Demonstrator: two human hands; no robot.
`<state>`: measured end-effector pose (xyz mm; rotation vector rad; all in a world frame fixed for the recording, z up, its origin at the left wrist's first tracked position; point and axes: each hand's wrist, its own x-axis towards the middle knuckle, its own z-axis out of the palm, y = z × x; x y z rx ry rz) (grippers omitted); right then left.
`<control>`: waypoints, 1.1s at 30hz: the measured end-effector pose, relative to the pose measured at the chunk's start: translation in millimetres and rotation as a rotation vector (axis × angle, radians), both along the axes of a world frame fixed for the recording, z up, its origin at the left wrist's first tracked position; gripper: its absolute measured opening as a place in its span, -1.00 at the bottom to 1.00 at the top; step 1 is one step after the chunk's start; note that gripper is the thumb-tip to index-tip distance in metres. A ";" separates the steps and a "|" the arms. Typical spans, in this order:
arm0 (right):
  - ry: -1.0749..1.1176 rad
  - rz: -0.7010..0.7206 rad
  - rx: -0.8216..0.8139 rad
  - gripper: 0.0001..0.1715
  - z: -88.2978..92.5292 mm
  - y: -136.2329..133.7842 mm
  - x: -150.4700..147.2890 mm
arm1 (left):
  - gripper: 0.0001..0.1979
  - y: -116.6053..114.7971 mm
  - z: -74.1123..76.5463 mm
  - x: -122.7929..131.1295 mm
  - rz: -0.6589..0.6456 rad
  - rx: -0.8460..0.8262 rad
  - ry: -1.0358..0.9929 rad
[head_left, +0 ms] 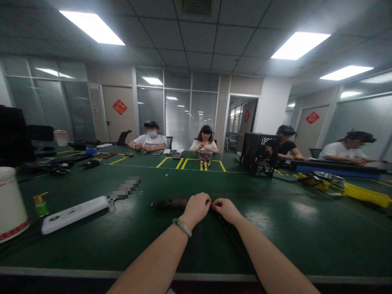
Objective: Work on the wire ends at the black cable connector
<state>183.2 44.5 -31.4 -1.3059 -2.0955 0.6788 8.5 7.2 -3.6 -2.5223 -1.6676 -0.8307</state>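
A dark corded electric screwdriver (pixel 173 203) lies sideways just above the green table, its brass-coloured tip pointing left. My left hand (pixel 198 208), with a pale green bangle (pixel 182 227) on the wrist, is wrapped round the rear part of its body. At the tool's back end, my right hand (pixel 226 209) has thumb and fingers pinched on the cord end; the exact connection is hidden by the fingers. From there a thin black cord (pixel 234 241) runs down toward the table's near edge. Both hands are close together, almost touching.
On the left are a white power strip (pixel 75 213), a small green bottle (pixel 41 205) and a white bucket (pixel 10 204). A black computer case (pixel 260 154) stands back right, near a yellow strap (pixel 366 195). Several people sit across the green table (pixel 122 253).
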 end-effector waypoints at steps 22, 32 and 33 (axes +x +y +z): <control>0.001 -0.007 0.000 -0.72 4.8 -3.9 -1.1 | -0.84 -8.2 7.8 0.7 -0.001 -0.042 -0.009; 0.008 -0.012 0.022 -0.73 2.9 -2.5 -1.2 | -0.87 -8.2 7.6 0.0 0.006 -0.047 0.007; 0.005 -0.016 0.019 -0.73 2.5 -2.2 -1.2 | -0.87 -7.7 6.8 -0.2 0.005 -0.039 0.003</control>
